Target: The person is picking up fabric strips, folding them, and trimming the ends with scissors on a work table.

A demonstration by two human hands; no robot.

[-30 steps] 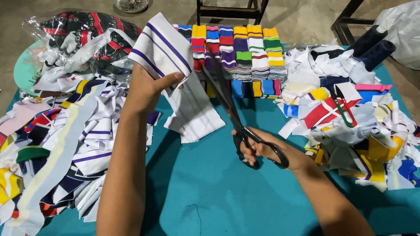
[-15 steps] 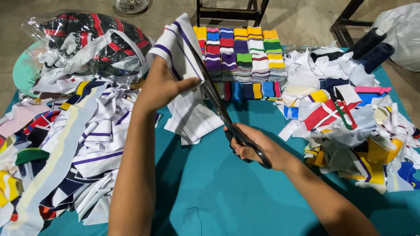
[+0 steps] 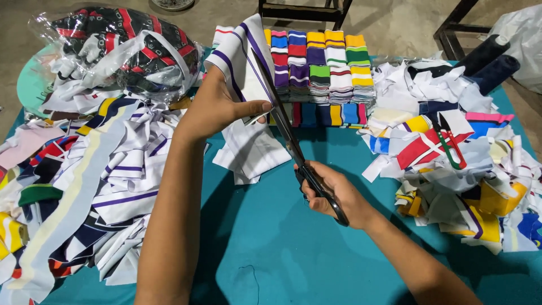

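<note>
My left hand [image 3: 217, 108] pinches a white knit strip with purple stripes [image 3: 240, 53] and holds it up above the teal table. My right hand [image 3: 333, 192] grips the black handles of long scissors [image 3: 291, 141]. The blades point up and to the left and lie against the strip's right edge, next to my left thumb. Under the strip lies a small stack of the same white fabric pieces [image 3: 251, 152].
A heap of white and coloured strips [image 3: 84, 175] covers the left side, with a plastic bag of dark fabric [image 3: 124, 51] behind it. Neat stacks of striped colourful pieces [image 3: 327, 73] stand at the back. Mixed scraps [image 3: 457, 152] pile up on the right. Teal table [image 3: 282, 248].
My left hand has lifted the strip and brought it nearer. The scissors have moved up and left until the blades meet the strip's edge.
</note>
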